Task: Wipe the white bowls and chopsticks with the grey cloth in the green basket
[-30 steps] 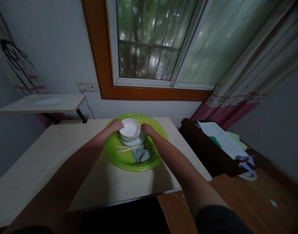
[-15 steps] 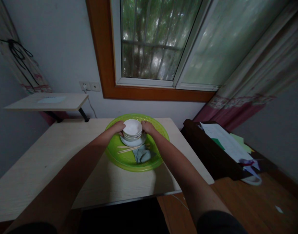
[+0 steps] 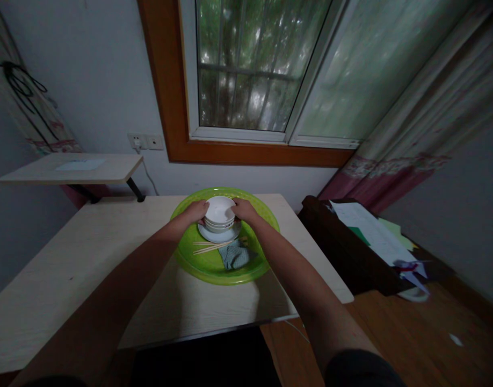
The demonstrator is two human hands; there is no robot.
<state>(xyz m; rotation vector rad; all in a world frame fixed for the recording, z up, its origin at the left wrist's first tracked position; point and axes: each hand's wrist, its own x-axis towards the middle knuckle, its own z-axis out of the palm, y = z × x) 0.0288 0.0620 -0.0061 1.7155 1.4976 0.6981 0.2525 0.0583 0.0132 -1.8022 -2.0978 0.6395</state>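
Observation:
A stack of white bowls [image 3: 219, 211] stands on a white plate [image 3: 214, 235] inside a round green basin [image 3: 259, 226] on a pale wooden table [image 3: 89, 252]. My left hand [image 3: 196, 212] grips the stack on its left side and my right hand [image 3: 242, 210] grips it on the right, fingers wrapped round the rims. Wooden chopsticks [image 3: 210, 246] and a folded grey-blue cloth [image 3: 234, 256] lie in the basin in front of the plate.
A dark side table [image 3: 343, 252] with papers [image 3: 367, 228] stands to the right. A small shelf [image 3: 73, 167] juts from the wall at left, beside a wall socket [image 3: 145, 142]. Behind are a window [image 3: 246, 70] and a curtain [image 3: 411, 140]. Wooden floor lies at right.
My right hand has closed in from the plate's right edge onto the bowls. Both hands now clasp the stack, which sits a little higher and more upright.

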